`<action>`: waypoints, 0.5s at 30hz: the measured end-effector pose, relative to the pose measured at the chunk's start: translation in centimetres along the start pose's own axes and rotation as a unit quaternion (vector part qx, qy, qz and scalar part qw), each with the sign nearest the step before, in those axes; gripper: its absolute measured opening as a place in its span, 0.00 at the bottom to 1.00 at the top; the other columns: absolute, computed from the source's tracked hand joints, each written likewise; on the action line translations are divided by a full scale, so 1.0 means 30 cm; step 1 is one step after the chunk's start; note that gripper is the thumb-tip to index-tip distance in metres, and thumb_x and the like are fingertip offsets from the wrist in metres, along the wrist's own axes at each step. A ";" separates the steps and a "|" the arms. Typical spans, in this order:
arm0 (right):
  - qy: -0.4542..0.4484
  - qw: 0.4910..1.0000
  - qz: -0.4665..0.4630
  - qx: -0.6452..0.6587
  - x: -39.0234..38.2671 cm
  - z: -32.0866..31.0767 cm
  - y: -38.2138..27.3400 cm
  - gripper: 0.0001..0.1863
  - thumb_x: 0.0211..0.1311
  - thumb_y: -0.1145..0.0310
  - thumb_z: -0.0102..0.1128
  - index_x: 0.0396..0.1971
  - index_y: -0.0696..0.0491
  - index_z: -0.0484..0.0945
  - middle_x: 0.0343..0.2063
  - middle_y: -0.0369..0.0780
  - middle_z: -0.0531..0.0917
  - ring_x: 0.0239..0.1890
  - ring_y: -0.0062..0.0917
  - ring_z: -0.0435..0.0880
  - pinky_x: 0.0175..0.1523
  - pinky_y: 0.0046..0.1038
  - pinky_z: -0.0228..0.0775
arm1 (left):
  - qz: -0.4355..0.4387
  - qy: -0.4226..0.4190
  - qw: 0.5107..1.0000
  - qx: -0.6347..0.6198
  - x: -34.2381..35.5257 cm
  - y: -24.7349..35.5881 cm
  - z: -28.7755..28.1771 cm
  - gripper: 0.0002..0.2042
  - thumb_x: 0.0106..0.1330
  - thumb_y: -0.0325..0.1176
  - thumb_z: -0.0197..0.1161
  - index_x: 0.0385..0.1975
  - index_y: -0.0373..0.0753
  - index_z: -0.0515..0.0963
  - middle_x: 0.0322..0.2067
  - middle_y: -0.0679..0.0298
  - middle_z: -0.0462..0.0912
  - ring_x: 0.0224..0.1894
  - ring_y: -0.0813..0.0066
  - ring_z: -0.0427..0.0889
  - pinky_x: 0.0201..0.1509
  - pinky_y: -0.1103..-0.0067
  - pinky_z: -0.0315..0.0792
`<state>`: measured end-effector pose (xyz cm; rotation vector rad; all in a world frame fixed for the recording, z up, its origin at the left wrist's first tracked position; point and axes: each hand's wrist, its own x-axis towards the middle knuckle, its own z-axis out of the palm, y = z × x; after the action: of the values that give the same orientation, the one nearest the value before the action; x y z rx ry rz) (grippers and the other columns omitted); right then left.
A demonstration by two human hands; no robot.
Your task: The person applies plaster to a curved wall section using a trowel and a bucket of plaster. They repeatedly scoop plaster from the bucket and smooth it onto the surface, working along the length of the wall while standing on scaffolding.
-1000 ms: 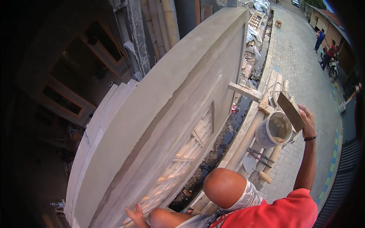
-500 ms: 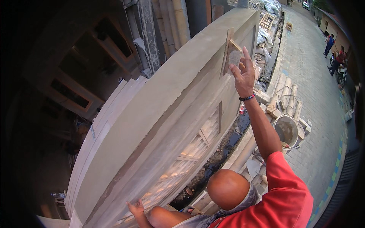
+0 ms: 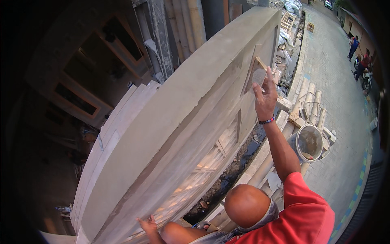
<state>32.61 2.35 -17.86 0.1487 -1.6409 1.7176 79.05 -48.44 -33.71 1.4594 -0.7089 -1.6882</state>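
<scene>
1. I see a worker in a red shirt below me, not my own hands; mine are out of view.
2. The worker's raised hand presses a float flat against the grey plastered wall, fingers spread over it, grip grasping the float.
3. The worker's other hand rests open on the wall's lower edge.
4. A bucket stands on the paving, beside bamboo poles.
</scene>
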 end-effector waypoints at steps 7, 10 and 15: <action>-0.039 0.980 -0.135 -0.142 -0.141 0.129 0.061 0.37 0.54 0.78 0.61 0.66 0.57 0.61 0.41 0.45 0.79 0.35 0.26 0.76 0.37 0.27 0.71 | 0.022 -0.020 1.000 0.004 0.034 -0.013 -0.036 0.34 0.69 0.57 0.52 0.68 0.45 0.53 0.65 0.53 0.57 0.65 0.53 0.59 0.61 0.60 0.69; -0.068 0.986 -0.074 -0.133 -0.254 0.019 0.089 0.37 0.54 0.78 0.61 0.66 0.57 0.62 0.39 0.44 0.78 0.36 0.27 0.77 0.37 0.26 0.72 | 0.020 -0.020 1.000 -0.007 0.031 -0.001 -0.040 0.34 0.69 0.56 0.53 0.68 0.44 0.53 0.65 0.52 0.56 0.66 0.52 0.57 0.61 0.60 0.70; -0.015 0.999 -0.039 -0.009 -0.062 0.061 -0.065 0.36 0.54 0.79 0.60 0.66 0.57 0.62 0.41 0.45 0.78 0.39 0.28 0.78 0.39 0.26 0.74 | 0.014 -0.007 1.000 0.010 -0.008 0.003 -0.012 0.35 0.68 0.56 0.54 0.68 0.44 0.52 0.66 0.52 0.55 0.69 0.51 0.53 0.61 0.60 0.71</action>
<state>34.33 -0.28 -17.00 0.2292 -1.6505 1.6487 79.43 -48.26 -33.58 1.4467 -0.7534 -1.6772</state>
